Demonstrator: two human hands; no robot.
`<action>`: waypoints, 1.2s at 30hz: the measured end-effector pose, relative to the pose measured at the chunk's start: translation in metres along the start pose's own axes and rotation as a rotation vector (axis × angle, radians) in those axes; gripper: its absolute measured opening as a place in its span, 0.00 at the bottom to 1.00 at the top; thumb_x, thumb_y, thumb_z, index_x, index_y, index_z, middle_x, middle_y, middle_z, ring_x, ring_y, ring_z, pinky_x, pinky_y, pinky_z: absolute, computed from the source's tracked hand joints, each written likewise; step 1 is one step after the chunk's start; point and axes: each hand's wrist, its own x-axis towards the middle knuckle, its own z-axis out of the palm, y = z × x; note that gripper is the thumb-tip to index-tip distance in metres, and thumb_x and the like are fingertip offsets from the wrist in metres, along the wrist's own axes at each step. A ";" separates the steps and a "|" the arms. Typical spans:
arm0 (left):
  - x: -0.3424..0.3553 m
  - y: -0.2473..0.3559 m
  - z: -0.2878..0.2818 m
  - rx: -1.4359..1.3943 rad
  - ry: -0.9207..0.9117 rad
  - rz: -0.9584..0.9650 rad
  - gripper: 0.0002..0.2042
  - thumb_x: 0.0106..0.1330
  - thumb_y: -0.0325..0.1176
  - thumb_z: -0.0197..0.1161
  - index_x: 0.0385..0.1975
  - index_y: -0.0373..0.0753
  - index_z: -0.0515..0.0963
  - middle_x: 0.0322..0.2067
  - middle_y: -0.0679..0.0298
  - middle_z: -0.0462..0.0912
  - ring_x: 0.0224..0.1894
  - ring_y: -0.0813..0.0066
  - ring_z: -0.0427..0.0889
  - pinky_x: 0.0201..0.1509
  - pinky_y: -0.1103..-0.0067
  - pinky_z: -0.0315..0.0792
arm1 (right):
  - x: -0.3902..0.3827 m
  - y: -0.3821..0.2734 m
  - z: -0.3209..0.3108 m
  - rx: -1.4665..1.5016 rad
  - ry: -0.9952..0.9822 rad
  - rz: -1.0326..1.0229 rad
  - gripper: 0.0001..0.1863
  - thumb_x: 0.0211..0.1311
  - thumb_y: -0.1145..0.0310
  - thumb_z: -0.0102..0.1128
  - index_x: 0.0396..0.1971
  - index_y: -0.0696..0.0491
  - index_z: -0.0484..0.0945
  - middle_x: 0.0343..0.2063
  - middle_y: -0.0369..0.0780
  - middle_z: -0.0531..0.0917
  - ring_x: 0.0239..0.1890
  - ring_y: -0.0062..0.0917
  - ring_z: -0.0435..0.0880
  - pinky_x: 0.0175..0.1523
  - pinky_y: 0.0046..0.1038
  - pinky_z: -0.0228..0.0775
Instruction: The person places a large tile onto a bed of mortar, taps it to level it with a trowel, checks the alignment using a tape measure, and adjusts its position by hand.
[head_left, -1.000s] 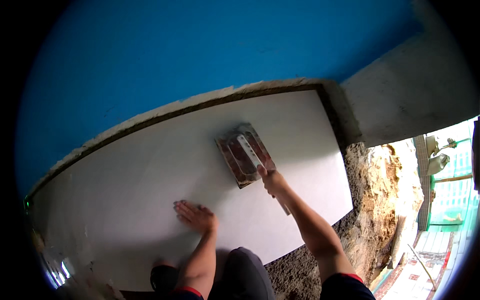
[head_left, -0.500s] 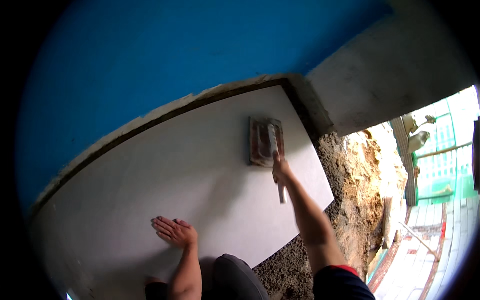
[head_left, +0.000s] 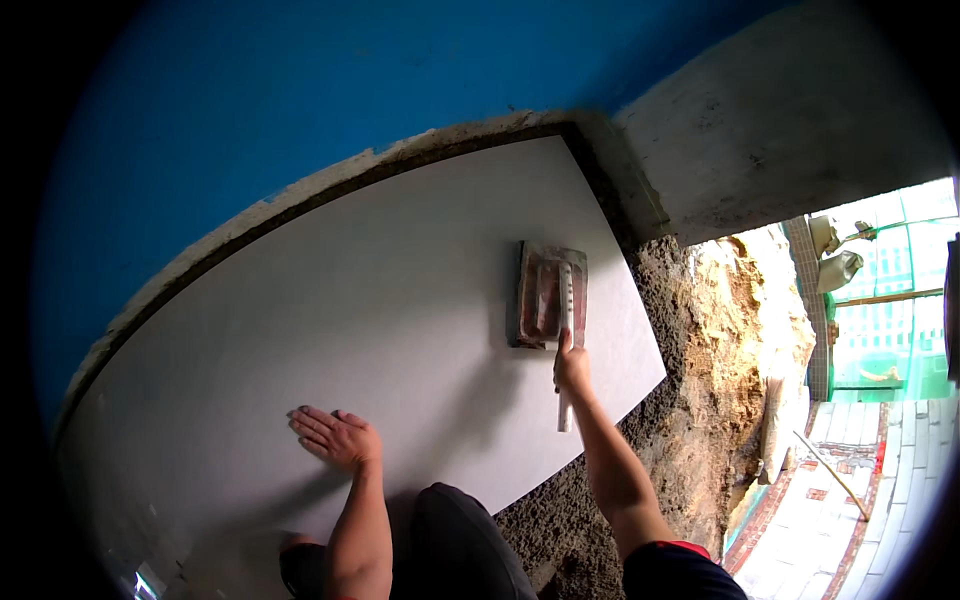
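My right hand [head_left: 572, 370] is closed around the long white handle of a tile beater [head_left: 530, 302], a tool with a rectangular, mortar-smeared reddish plate. Its plate is raised at a slant over the right half of a large pale tile [head_left: 380, 300], casting a shadow to its left; I cannot tell whether any edge touches. Fingers stretched out, my left hand [head_left: 338, 438] rests flat on the tile's near part, holding nothing. The tile's near left side fades into shadow, and my knee covers part of its near edge.
A blue wall [head_left: 300, 100] with a rough mortar edge bounds the tile's far side. Right of it runs a grey concrete ledge [head_left: 770, 130]. Dark crumbly mortar [head_left: 570, 530] and a sandy mound [head_left: 740, 310] border the tile's right side. Farther right lie paving [head_left: 820, 500] and green netting [head_left: 890, 340].
The tool in my right hand has shifted slightly right and nearer to me, its plate tilting more. My left hand has slid a little left. The view has shifted slightly.
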 end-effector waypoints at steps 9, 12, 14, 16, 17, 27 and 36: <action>-0.001 -0.062 -0.007 -0.671 -0.370 0.031 0.48 0.63 0.49 0.65 0.76 0.31 0.46 0.76 0.40 0.45 0.79 0.44 0.39 0.79 0.51 0.36 | -0.052 0.123 0.005 0.416 -0.416 0.119 0.38 0.62 0.21 0.44 0.20 0.45 0.70 0.09 0.29 0.58 0.08 0.20 0.53 0.14 0.26 0.47; 0.021 -0.114 -0.040 -0.888 -0.525 0.088 0.32 0.71 0.49 0.60 0.67 0.34 0.66 0.70 0.47 0.65 0.72 0.50 0.64 0.75 0.59 0.58 | -0.077 0.150 -0.009 0.201 -0.325 0.233 0.39 0.66 0.27 0.45 0.47 0.51 0.80 0.19 0.35 0.74 0.17 0.22 0.70 0.20 0.26 0.64; 0.017 -0.195 -0.067 -0.962 -0.205 -0.075 0.25 0.70 0.45 0.62 0.61 0.36 0.73 0.60 0.49 0.77 0.62 0.50 0.76 0.66 0.64 0.70 | -0.091 0.162 -0.004 0.078 -0.345 0.197 0.37 0.66 0.30 0.46 0.47 0.52 0.80 0.21 0.35 0.75 0.19 0.22 0.72 0.22 0.27 0.65; -0.011 -0.313 -0.096 -0.966 0.025 -0.236 0.20 0.69 0.42 0.63 0.57 0.41 0.77 0.54 0.51 0.82 0.55 0.48 0.81 0.59 0.62 0.75 | -0.106 0.168 0.010 -0.011 -0.389 0.126 0.35 0.66 0.32 0.48 0.47 0.52 0.80 0.22 0.35 0.76 0.21 0.23 0.73 0.24 0.27 0.66; -0.034 -0.377 -0.108 -0.948 -0.084 -0.549 0.18 0.69 0.40 0.63 0.55 0.41 0.78 0.51 0.51 0.83 0.51 0.49 0.83 0.55 0.63 0.77 | -0.118 0.170 0.022 -0.041 -0.416 0.092 0.33 0.66 0.34 0.49 0.47 0.52 0.80 0.23 0.35 0.76 0.22 0.24 0.73 0.25 0.28 0.67; -0.270 -0.764 -0.083 0.105 -0.496 -1.365 0.33 0.64 0.51 0.66 0.62 0.32 0.71 0.69 0.44 0.60 0.63 0.46 0.70 0.59 0.59 0.72 | -0.183 0.134 0.045 -0.246 -0.481 -0.147 0.23 0.66 0.48 0.57 0.46 0.53 0.79 0.33 0.36 0.80 0.32 0.27 0.79 0.36 0.31 0.74; -0.247 -0.759 -0.067 -0.478 0.021 -1.031 0.23 0.70 0.41 0.64 0.58 0.31 0.77 0.50 0.54 0.82 0.49 0.66 0.79 0.56 0.73 0.74 | -0.295 0.074 0.022 -0.397 -0.366 -0.723 0.17 0.68 0.60 0.63 0.48 0.56 0.78 0.43 0.41 0.84 0.44 0.32 0.85 0.46 0.35 0.80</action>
